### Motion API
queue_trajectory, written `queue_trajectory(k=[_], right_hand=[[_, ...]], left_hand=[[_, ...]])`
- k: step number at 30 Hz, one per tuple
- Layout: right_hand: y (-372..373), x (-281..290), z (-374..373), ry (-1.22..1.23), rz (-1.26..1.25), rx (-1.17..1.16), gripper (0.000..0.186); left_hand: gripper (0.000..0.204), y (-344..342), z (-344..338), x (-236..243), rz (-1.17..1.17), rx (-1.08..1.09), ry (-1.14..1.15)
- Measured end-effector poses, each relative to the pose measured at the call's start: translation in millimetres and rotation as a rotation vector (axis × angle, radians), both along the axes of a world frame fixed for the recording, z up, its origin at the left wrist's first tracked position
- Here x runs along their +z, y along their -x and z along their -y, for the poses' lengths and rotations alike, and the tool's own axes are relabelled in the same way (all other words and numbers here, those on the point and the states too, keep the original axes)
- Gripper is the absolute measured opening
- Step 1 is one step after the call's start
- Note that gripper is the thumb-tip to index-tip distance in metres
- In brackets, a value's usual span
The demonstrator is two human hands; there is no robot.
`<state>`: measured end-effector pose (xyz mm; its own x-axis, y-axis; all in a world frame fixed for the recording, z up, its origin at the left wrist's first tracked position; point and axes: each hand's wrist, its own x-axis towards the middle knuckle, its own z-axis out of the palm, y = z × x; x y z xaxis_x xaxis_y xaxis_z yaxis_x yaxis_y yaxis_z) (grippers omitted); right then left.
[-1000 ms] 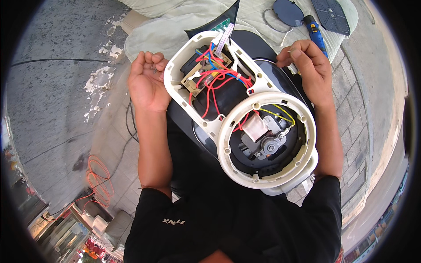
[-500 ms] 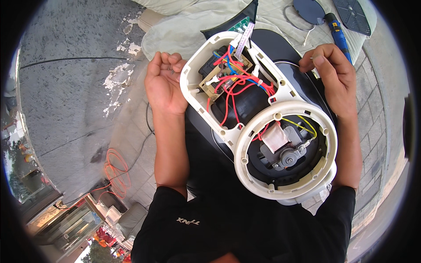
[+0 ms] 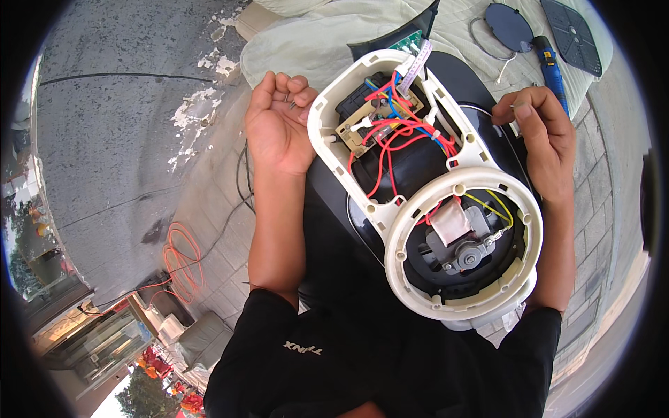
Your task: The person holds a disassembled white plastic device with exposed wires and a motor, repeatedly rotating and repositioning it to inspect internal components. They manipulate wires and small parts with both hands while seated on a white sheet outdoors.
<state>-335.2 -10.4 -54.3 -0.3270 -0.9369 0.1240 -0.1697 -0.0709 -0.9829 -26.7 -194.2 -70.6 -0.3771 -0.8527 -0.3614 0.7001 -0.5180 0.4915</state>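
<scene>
An opened white and black electrical appliance [image 3: 322,104] rests in front of me. Its long part shows a circuit board [image 3: 362,129], red and blue wires [image 3: 397,136] and a ribbon cable; the round part holds a small grey motor [image 3: 468,256]. My left hand [image 3: 280,136] lies palm up at the left edge of the housing, fingers curled in around a few small metal screws [image 3: 293,106]. On the other side my right hand [image 3: 543,136] pinches a tiny, thin piece, apparently a screw [image 3: 514,106], between thumb and fingers, beside the black shell.
A blue and black power screwdriver [image 3: 550,75] lies on the pale cloth [image 3: 300,49] at the far right. Near it are a round black cover [image 3: 509,28] and a dark plate [image 3: 571,35]. An orange cable [image 3: 182,261] coils on the floor at left.
The view has shifted, so the appliance and arms sit slightly farther right. My left hand has turned a little, showing the screws more plainly. The right hand keeps its pinch.
</scene>
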Motion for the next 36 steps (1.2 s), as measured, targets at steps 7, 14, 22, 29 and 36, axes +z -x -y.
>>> queue_trajectory(k=[7, 14, 22, 29, 36], right_hand=[[-3, 4, -1, -0.038, -0.049, -0.043, 0.018], [-8, 3, -2, -0.061, -0.068, -0.124, 0.018], [13, -18, -3, 0.009, 0.176, -0.155, 0.017], [12, -17, -3, 0.003, 0.172, -0.148, 0.017], [2, -7, 2, 0.005, 0.139, -0.126, 0.018]], left_hand=[[0.027, -10, 4, -1, -0.060, 0.005, -0.032], [0.026, -4, -1, 3, -0.069, 0.042, -0.082], [0.026, -3, -6, 2, -0.063, 0.050, -0.077], [0.027, -11, -8, 7, -0.003, 0.025, -0.094], [0.025, -21, -3, 0, -0.029, -0.012, -0.076]])
